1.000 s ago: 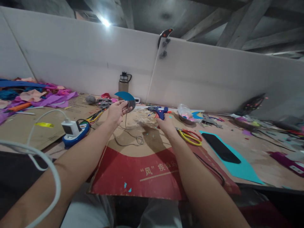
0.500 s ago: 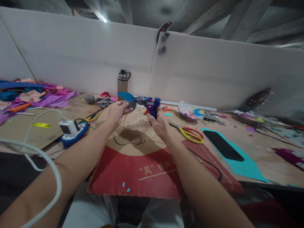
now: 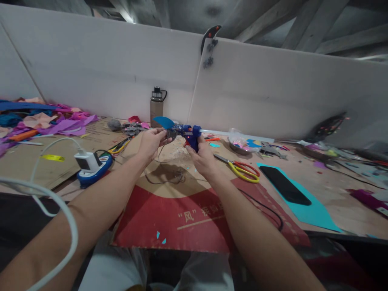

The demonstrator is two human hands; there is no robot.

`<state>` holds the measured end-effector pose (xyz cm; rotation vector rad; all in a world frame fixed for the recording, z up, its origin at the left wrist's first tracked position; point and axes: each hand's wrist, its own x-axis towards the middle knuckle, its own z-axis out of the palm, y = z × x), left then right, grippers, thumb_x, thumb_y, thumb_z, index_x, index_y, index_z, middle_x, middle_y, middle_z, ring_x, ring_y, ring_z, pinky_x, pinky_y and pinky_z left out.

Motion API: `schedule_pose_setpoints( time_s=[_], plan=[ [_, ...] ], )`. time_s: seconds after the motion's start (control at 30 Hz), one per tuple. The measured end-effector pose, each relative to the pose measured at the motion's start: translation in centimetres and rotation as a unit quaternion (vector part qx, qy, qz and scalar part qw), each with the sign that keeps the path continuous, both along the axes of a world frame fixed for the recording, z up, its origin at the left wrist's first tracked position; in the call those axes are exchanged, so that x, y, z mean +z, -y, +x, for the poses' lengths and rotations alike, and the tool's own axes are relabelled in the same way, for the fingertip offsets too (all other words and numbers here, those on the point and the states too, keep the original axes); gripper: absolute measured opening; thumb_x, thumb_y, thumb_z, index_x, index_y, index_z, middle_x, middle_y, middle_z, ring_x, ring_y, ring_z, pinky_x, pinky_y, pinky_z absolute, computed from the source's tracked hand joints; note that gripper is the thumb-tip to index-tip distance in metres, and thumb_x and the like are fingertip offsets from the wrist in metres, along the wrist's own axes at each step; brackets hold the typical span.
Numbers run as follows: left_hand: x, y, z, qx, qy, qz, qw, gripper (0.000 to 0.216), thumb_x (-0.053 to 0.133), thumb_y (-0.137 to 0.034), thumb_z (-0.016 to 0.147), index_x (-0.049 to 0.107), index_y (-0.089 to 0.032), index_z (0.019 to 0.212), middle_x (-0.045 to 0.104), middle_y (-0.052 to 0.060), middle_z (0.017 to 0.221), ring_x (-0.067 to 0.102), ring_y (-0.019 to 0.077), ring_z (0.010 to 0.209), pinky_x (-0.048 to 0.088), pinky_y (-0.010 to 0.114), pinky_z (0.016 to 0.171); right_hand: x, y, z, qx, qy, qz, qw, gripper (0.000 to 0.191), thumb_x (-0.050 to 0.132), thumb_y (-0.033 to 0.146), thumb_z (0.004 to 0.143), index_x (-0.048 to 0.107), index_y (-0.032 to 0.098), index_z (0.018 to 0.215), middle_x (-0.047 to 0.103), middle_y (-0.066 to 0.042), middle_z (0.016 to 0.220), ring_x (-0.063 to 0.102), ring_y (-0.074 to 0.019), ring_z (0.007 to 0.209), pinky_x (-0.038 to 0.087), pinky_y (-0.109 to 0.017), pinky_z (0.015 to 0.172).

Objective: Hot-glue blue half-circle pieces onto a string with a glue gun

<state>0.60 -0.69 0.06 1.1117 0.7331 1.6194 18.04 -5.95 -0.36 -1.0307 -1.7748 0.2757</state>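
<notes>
Moved left, the blue plastic glue gun (image 3: pixel 192 136) gripped by the right hand (image 3: pixel 203 155) nears the curved blue-and-grey piece (image 3: pixel 163 122) pinched by the left hand (image 3: pixel 152 141); gluing presumably needs steadiness next.

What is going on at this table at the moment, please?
A person is working with two bare hands above a red and tan cardboard. The left hand holds a dark rounded piece with a blue curved piece at it. The right hand grips a blue glue gun, its nozzle pointed at these pieces; I cannot tell whether it touches them. Scissors lie to the right, and a bottle stands behind.
</notes>
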Motion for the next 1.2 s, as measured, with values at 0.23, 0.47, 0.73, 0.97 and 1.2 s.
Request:
schedule_pose_setpoints(
  time_s=[0.23, 0.47, 0.73, 0.97, 1.2],
  plan=[
    [0.21, 0.26, 0.01, 0.019, 0.011, 0.008, 1.0, 0.013, 0.069, -0.015, 0.066, 0.058, -0.009, 0.069, 0.054, -0.001, 0.065, 0.056, 0.0072, 0.061, 0.057, 0.032, 0.071, 0.03, 0.08, 0.01, -0.017, 0.005, 0.002, 1.0, 0.04, 0.048, 0.023, 0.08, 0.048, 0.021, 0.12, 0.061, -0.009, 0.096, 0.056, -0.022, 0.084, 0.046, -0.041, 0.081],
    [0.46, 0.19, 0.11, 0.037, 0.028, -0.001, 0.999, 0.013, 0.069, -0.013, 0.065, 0.058, -0.009, 0.071, 0.056, 0.002, 0.071, 0.059, 0.0096, 0.066, 0.057, 0.03, 0.067, 0.22, 0.43, 0.07, -0.041, 0.012, -0.009, 0.999, 0.042, 0.048, 0.025, 0.081, 0.047, 0.021, 0.123, 0.063, -0.01, 0.096, 0.057, -0.0245, 0.087, 0.044, -0.042, 0.081],
    [0.34, 0.03, -0.1, 0.038, 0.036, 0.014, 0.999, 0.012, 0.069, -0.014, 0.065, 0.059, -0.01, 0.07, 0.056, 0.001, 0.069, 0.059, 0.0102, 0.065, 0.056, 0.033, 0.069, 0.38, 0.59, 0.18, -0.043, -0.008, -0.006, 0.999, 0.042, 0.048, 0.026, 0.081, 0.047, 0.022, 0.123, 0.062, -0.01, 0.106, 0.058, -0.0246, 0.091, 0.044, -0.043, 0.085],
    [0.39, 0.05, -0.09, 0.036, 0.039, 0.014, 0.998, 0.012, 0.069, -0.015, 0.064, 0.058, -0.01, 0.069, 0.057, 0.001, 0.068, 0.059, 0.0103, 0.065, 0.056, 0.032, 0.069, 0.41, 0.74, 0.24, -0.051, -0.008, -0.007, 0.999, 0.045, 0.048, 0.026, 0.081, 0.046, 0.023, 0.125, 0.061, -0.011, 0.109, 0.058, -0.0252, 0.093, 0.044, -0.043, 0.085],
    [0.47, 0.19, -0.04, 0.03, 0.036, 0.024, 0.999, 0.011, 0.068, -0.016, 0.066, 0.058, -0.011, 0.07, 0.061, 0.002, 0.073, 0.062, 0.0121, 0.07, 0.056, 0.032, 0.072, 0.4, 0.73, 0.3, -0.058, -0.001, -0.007, 0.998, 0.041, 0.047, 0.026, 0.081, 0.047, 0.021, 0.122, 0.062, -0.01, 0.1, 0.057, -0.0248, 0.089, 0.043, -0.043, 0.084]
  ],
)
